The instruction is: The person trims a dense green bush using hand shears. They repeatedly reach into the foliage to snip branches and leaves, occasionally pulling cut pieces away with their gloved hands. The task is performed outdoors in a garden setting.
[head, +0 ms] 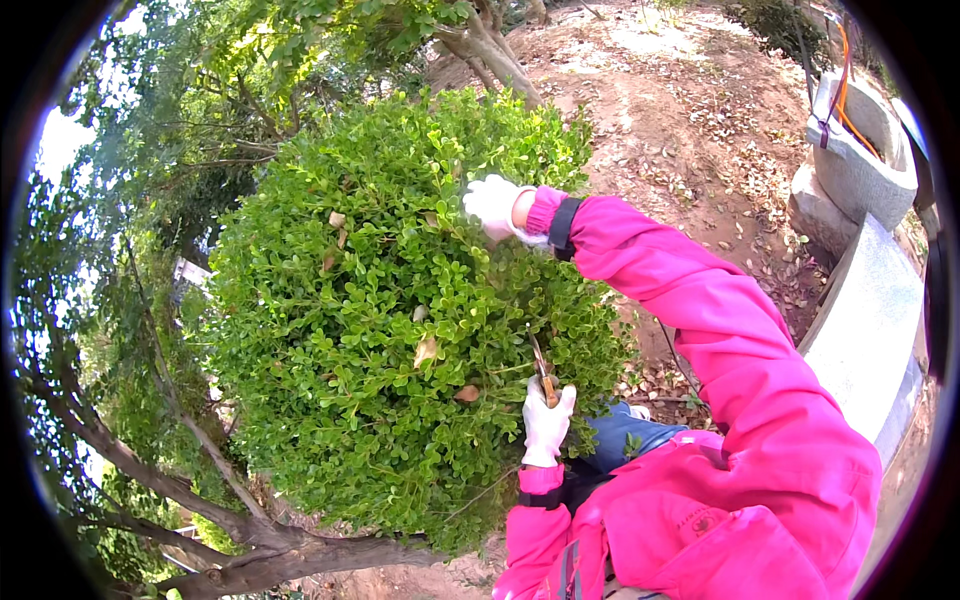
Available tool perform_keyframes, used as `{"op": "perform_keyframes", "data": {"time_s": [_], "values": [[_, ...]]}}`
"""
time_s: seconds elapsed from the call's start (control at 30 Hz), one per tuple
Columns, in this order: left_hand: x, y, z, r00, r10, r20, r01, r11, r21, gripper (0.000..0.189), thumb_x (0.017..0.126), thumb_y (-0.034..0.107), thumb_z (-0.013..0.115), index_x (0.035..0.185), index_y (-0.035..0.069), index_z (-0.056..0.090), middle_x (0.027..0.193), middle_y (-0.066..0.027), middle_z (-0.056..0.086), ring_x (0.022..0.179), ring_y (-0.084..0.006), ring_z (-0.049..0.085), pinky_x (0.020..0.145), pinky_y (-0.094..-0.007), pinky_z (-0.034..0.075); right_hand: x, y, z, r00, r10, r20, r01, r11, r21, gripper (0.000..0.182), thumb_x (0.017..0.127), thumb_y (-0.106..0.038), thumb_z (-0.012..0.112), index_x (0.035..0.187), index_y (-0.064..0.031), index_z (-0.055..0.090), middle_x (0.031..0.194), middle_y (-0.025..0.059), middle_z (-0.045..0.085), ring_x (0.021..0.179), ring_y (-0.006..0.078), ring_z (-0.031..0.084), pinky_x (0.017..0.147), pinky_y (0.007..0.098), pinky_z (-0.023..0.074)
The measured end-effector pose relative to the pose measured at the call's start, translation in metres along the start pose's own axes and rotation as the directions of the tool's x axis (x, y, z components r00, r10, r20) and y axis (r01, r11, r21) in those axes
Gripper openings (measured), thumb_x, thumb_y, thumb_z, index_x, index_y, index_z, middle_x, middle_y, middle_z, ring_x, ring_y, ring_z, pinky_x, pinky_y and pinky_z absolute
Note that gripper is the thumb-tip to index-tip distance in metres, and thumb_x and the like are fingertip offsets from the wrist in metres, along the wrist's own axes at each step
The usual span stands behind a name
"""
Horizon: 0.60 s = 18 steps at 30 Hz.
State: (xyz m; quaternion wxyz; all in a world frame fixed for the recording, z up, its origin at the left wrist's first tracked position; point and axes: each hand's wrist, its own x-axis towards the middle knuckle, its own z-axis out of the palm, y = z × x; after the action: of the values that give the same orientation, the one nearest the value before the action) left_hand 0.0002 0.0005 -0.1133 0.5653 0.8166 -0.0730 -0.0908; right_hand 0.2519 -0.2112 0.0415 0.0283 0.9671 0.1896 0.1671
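Note:
A dense, rounded green shrub (360,300) with small oval leaves fills the middle of the view. My left hand (546,427), in a white glove, grips a small hand pruning tool (541,364) at the shrub's near side. Its narrow metal blade points into the foliage, and part of the brown handle shows above the fingers. Farther along the same side, my white-gloved right hand (493,206) is at the leaves. It is blurred and the fingertips are partly hidden, so whether it holds a twig cannot be told.
Dry leaves, including one tan leaf (425,351), lie on the shrub. A forked tree trunk (262,551) stands beyond it, another trunk (499,56) at the top. To the right are a stone basin (874,176) with an orange strap and a pale stone slab (862,322) on leaf-strewn soil (675,127).

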Motion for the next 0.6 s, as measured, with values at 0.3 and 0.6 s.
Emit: {"op": "perform_keyframes", "data": {"time_s": [0.3,0.6], "values": [[-0.002,-0.007,-0.006,1.000,0.009,-0.009,-0.010,0.993,-0.116,0.032,0.084,0.014,0.073,0.105,0.002,0.052,0.076,-0.0015,0.057,0.057,-0.0093,0.054,0.052,-0.0251,0.045,0.003,0.009,0.030,0.997,0.010,0.081,-0.016,0.997,0.079,0.047,0.077,-0.021,0.066,0.122,-0.0063,0.063,0.136,0.0177,0.051,0.113,0.0375,0.052,0.097,0.0427,0.0468],[0.000,-0.005,-0.006,1.000,-0.003,0.011,0.004,0.996,-0.094,0.032,0.084,0.013,0.073,0.106,0.003,0.052,0.073,-0.0026,0.059,0.058,-0.0101,0.057,0.053,-0.0259,0.046,-0.018,0.067,-0.034,0.911,0.297,-0.286,-0.041,0.755,0.654,0.023,0.081,-0.025,0.072,0.097,-0.0086,0.076,0.093,0.0112,0.074,0.089,0.0275,0.070,0.079,0.0369,0.0542]]}}
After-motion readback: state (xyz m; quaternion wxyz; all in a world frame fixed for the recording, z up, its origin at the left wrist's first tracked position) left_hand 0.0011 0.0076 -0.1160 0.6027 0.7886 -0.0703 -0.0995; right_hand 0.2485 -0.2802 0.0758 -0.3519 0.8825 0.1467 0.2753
